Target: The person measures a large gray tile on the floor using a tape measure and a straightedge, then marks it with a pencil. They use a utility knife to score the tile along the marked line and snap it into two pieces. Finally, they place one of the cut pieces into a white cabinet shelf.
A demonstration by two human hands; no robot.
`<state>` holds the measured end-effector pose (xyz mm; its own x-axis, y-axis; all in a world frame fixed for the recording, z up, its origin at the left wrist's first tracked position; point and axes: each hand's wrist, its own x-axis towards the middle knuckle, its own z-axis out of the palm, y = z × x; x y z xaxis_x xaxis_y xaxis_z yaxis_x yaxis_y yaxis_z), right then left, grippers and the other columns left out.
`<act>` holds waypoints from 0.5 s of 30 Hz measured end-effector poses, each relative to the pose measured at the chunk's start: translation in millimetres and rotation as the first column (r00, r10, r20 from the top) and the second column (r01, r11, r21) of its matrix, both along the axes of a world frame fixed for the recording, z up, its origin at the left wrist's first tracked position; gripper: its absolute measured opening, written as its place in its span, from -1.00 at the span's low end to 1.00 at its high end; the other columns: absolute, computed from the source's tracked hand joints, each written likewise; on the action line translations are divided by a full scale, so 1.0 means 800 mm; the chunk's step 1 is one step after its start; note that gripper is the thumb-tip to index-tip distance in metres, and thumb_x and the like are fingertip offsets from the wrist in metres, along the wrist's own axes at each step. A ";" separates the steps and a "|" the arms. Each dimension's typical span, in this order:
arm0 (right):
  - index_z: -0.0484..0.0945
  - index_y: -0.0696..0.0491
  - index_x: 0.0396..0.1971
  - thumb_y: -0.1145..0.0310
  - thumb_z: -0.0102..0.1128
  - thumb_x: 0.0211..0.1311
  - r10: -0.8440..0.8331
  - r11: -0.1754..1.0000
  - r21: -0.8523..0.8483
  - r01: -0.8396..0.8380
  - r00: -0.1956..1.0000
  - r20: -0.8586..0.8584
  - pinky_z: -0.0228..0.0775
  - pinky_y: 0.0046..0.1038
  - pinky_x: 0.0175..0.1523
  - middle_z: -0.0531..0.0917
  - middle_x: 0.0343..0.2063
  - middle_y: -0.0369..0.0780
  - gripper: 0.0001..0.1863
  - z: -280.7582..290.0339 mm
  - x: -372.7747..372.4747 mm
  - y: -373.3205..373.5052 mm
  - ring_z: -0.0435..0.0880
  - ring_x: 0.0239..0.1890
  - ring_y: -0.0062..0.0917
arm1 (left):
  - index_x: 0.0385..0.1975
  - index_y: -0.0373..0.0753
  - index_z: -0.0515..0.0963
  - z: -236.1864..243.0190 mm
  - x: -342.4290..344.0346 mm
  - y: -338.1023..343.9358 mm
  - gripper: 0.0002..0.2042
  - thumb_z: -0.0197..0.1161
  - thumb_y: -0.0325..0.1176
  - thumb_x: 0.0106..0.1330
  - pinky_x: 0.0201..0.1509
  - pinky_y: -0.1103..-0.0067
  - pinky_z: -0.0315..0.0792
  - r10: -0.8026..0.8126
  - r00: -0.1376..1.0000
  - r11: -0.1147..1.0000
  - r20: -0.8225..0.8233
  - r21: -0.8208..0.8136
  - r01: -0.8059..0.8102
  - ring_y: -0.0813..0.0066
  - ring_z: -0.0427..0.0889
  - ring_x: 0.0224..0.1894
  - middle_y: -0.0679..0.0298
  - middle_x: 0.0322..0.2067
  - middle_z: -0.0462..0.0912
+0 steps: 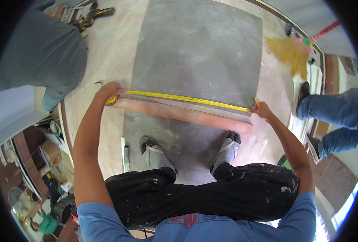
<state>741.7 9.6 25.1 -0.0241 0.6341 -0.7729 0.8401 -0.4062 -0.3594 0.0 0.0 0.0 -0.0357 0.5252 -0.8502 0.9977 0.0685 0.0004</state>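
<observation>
Yellow tape [187, 99] extends rightward, left fingers [113, 88] gripping its case [112, 101], right fingers [260, 109] its end [245, 109].

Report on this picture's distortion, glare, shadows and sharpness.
Head view: the fisheye lens bends straight edges toward a black rim; head view: glare washes out the lower right edge; head view: soft shadow darkens the gray sheet beside the right foot; head view: the yellow tape measure stands out, but its fine markings are unreadable.

I hold my left arm [87, 139] extended forward, left hand [109, 90] curled in a grip; right arm [292, 146] bowed outward, right hand [263, 110] pinching. Knees [276, 177] bent, wide apart.
</observation>
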 end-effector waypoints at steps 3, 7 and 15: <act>0.48 0.02 -0.63 0.28 0.60 -0.09 -0.020 1.000 0.015 0.021 0.999 -0.046 0.22 -0.44 -0.44 0.46 -0.64 -0.40 -0.64 -0.013 -0.015 0.007 0.38 -0.56 -0.65 | -0.08 -0.25 0.68 0.059 0.020 0.007 -0.34 0.35 0.28 0.11 0.14 0.15 0.49 0.115 0.986 0.993 -0.121 0.046 -0.110 0.03 0.62 0.14 0.02 -0.02 0.69; 0.47 0.01 -0.65 0.31 0.61 -0.11 -0.013 1.000 0.012 0.013 1.000 0.007 0.21 -0.44 -0.45 0.45 -0.66 -0.40 -0.64 -0.009 -0.028 0.006 0.38 -0.57 -0.66 | -0.07 -0.26 0.67 0.063 0.020 -0.009 -0.36 0.39 0.23 0.10 0.13 0.19 0.51 0.171 0.969 0.985 -0.180 0.059 -0.163 0.05 0.65 0.10 0.04 -0.04 0.70; 0.47 0.04 -0.67 0.36 0.63 -0.15 0.004 0.998 -0.055 -0.003 1.000 0.010 0.24 -0.41 -0.43 0.50 -0.65 -0.37 -0.63 -0.004 -0.025 0.021 0.41 -0.57 -0.63 | -0.05 -0.23 0.67 0.100 0.057 -0.001 -0.38 0.41 0.21 0.11 0.10 0.22 0.53 0.177 0.965 0.983 -0.194 0.083 -0.163 0.07 0.68 0.06 0.05 -0.05 0.71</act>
